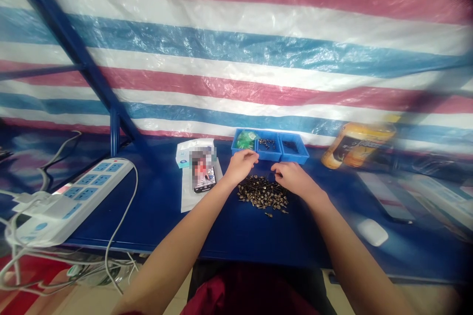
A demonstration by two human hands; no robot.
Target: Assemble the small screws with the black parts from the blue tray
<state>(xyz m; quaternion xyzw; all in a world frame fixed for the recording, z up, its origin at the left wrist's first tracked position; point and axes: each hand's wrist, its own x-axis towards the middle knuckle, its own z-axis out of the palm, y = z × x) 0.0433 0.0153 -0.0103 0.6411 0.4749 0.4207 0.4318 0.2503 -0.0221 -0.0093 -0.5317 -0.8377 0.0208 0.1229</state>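
A loose pile of small brass-coloured screw-like parts (262, 194) lies on the blue table between my forearms. My left hand (242, 162) is over the far left side of the pile, its fingers pinched together just in front of a blue three-part tray (271, 157). Curled at the pile's far right edge, my right hand (290, 175) has its thumb and fingers closed. Whatever either hand pinches is too small to make out. Inside the tray are a green packet (246, 140) on the left, small metal pieces (266, 144) in the middle and dark small pieces (290, 147) on the right.
Left of the pile, a phone (205, 180) rests on a white packet (187, 197). A white power strip (99, 187) with cables stands far left. Orange-labelled bottles (358, 145), another phone (388, 199) and a white rounded case (372, 232) are on the right. Striped sheeting (236, 59) hangs behind.
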